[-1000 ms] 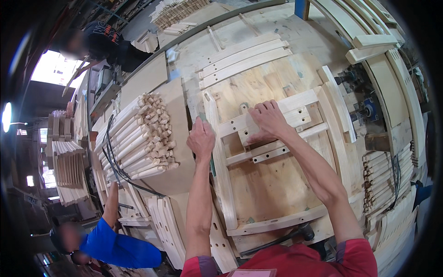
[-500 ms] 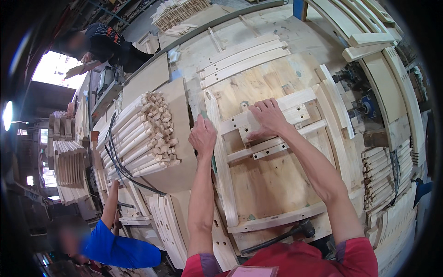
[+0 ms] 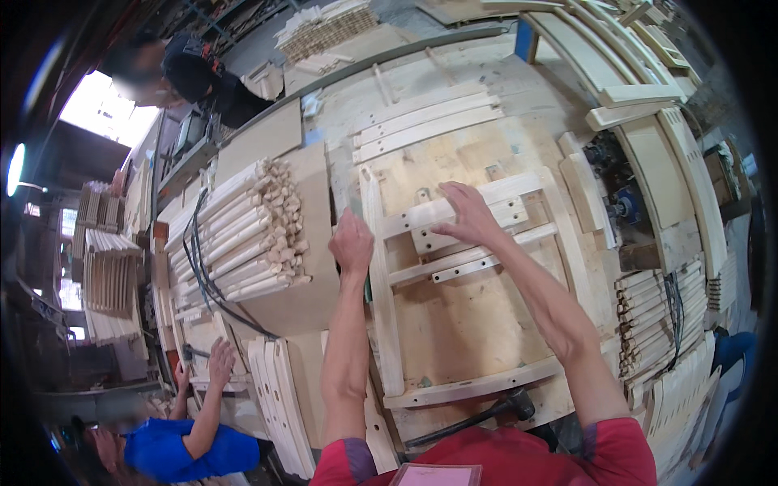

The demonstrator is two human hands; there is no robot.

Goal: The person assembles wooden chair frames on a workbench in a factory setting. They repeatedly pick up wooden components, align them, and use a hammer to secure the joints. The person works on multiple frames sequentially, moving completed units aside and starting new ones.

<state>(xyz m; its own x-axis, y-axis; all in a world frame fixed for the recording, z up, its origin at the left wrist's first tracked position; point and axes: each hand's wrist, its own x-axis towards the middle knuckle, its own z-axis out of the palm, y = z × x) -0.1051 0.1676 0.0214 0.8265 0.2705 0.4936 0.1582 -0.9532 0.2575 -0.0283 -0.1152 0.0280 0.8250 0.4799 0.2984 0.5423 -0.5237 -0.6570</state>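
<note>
A pale wooden frame [image 3: 392, 344] lies flat on a plywood board [image 3: 486, 320], with crossbars joining its two side rails. My left hand [image 3: 352, 241] is closed beside the left rail, near its upper part. A bit of something green shows below that fist, but what the fingers hold is hidden. Over the middle of the frame, my right hand [image 3: 470, 217] is open with fingers spread, close to a short wooden block [image 3: 510, 214] with dark holes. A narrow strip with holes [image 3: 466, 270] runs along the lower crossbar.
A black-headed mallet [image 3: 517, 403] lies nearest me. Bundled wooden sticks [image 3: 235, 235] are stacked to the left, and another strapped bundle [image 3: 648, 324] stands right. Loose slats [image 3: 429, 125] lie beyond the frame. A person in blue [image 3: 190, 445] works at lower left; another [image 3: 190, 69] stands far left.
My right hand has loosened from the crossbar and block, its fingers now spread. The left fist stays by the left rail. The person in blue has raised a hand.
</note>
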